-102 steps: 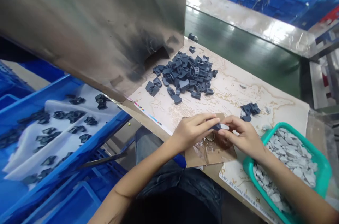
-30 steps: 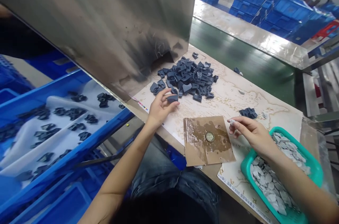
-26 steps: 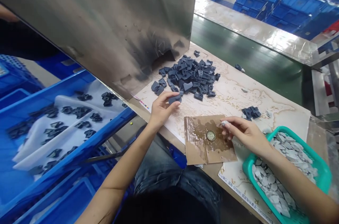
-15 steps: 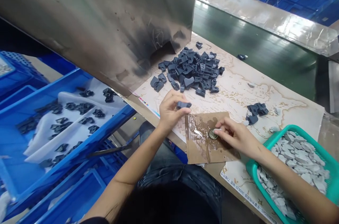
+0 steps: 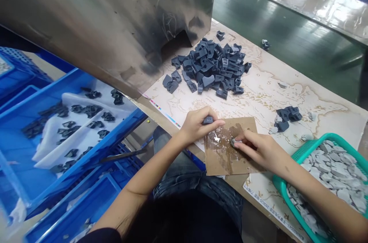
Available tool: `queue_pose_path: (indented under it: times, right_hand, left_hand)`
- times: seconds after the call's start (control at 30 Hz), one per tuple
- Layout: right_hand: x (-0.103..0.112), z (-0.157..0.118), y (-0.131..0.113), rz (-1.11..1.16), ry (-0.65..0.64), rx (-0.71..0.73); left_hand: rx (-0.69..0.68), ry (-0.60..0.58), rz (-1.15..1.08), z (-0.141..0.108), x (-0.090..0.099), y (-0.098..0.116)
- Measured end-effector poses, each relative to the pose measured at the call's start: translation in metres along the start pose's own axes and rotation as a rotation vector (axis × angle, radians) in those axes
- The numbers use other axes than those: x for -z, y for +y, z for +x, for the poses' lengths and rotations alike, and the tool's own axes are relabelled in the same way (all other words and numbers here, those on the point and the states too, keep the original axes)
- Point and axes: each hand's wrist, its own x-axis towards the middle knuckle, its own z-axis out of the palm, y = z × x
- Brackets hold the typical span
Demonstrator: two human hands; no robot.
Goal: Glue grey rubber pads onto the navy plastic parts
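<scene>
One dark plastic part (image 5: 208, 120), pinched between thumb and fingers of the left hand (image 5: 195, 126). One small pale piece (image 5: 238, 142), pinched in the right hand (image 5: 260, 149), at a round disc (image 5: 232, 142) partly hidden by the fingertips. One wet cardboard square (image 5: 218, 160), beneath the right hand's fingers. One heap of dark parts (image 5: 211, 68), beyond the left hand; one small cluster (image 5: 289, 114), beyond and right of the right hand. One green basket (image 5: 333, 135) of pale pieces, right of the right hand. One blue tray (image 5: 17, 170), well left of the left hand.
</scene>
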Motion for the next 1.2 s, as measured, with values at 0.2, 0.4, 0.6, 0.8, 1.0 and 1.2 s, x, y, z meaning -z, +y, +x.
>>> queue_pose_path:
  times: [0.2,0.4,0.6,0.8,1.0,1.2]
  right_hand:
    - [-0.002,0.000,0.001,-0.022,-0.010,0.111]
    - [0.000,0.000,0.001,0.046,-0.021,0.053]
    - [0.005,0.002,-0.003,0.147,0.050,-0.031]
    - [0.004,0.001,-0.002,0.150,-0.022,-0.060]
    - [0.003,0.001,-0.003,0.083,-0.049,0.015]
    - [0.005,0.001,-0.005,0.056,-0.092,0.014]
  left_hand:
    - [0.090,-0.173,0.122,0.004,0.000,0.001]
    - [0.175,-0.280,0.039,0.004,0.004,0.002]
    - [0.212,-0.228,-0.049,0.001,0.004,-0.004]
    - [0.188,-0.097,-0.131,0.000,-0.001,-0.008]
    - [0.141,-0.075,-0.104,0.001,-0.001,-0.008]
    - [0.047,-0.001,-0.031,0.001,0.000,-0.013]
